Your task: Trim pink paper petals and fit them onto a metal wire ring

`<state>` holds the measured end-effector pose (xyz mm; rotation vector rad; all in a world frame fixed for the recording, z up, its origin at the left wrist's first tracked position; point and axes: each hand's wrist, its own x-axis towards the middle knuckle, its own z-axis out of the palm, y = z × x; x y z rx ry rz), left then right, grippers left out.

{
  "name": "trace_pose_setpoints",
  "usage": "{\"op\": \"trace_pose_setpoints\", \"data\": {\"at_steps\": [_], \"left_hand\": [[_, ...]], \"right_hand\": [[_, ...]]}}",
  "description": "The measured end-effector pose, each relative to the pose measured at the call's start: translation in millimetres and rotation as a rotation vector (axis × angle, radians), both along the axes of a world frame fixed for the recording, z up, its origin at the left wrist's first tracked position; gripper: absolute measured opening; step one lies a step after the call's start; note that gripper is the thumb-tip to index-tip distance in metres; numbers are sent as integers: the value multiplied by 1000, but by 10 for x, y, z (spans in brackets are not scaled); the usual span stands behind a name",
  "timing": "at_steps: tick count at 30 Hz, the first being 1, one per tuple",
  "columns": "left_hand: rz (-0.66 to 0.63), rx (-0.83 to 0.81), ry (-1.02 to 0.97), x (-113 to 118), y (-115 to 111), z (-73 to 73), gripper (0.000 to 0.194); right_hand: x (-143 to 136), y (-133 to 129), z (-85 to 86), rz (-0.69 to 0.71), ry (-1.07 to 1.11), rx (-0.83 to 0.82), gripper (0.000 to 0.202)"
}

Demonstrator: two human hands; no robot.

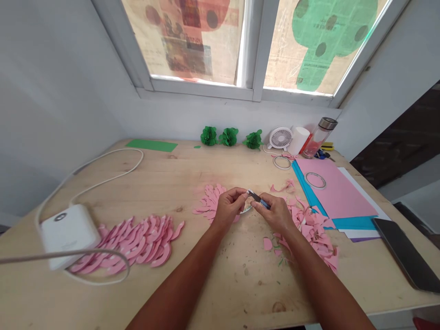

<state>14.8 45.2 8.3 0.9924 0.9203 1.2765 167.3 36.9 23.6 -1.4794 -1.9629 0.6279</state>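
Note:
My left hand (pixel 232 205) is closed in a pinch on the end of a small white strip, which looks like tape. Between my hands, part of a white tape roll (pixel 246 210) shows low near the tabletop. My right hand (pixel 275 211) grips a small dark-and-blue cutting tool (pixel 258 199), its tip touching or close to the strip; whether it is a knife or scissors I cannot tell. Just left of my left hand lies a cluster of cut pink paper pieces (pixel 209 201). Pink paper scraps (pixel 314 229) are heaped beside and under my right forearm.
Curved pink strips (pixel 144 243) lie by a white power bank (pixel 70 233) with a looping cable. Green paper balls (pixel 228 136), a small fan (pixel 281 138) and a bottle (pixel 318 140) line the wall. Paper sheets (pixel 340 192) and a phone (pixel 407 254) lie right.

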Motion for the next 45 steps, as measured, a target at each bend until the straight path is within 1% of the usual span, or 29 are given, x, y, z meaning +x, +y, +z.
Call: {"op": "trace_pose_setpoints", "data": {"at_steps": [6,11,15,19,25,29,34,38,45], "left_hand": [[12,8,37,0,-6,21,24],[28,31,61,7,-7,23,23],[37,27,51,21,-23,32,22],[18,13,38,34,-46,41,23],[0,21,59,30,-47,14,27],[-20,66,120,32,-41,-12,30],[-58,162,243,60,-70,-25,28],[-47,220,307,80,-97,-33,27],[-37,287,417,89,-117,-103,32]], "right_hand": [[-6,-11,3,-40,-42,13,36],[23,8,17,-59,-18,23,37],[44,19,41,-55,16,25,34],[24,-3,54,-40,15,8,35],[-8,-22,43,-45,58,-6,33],[-7,1,8,-66,186,-3,29],[-17,15,-1,-114,333,-23,26],[-31,3,24,-138,361,-29,23],[-27,-6,47,-153,360,9,19]]}}
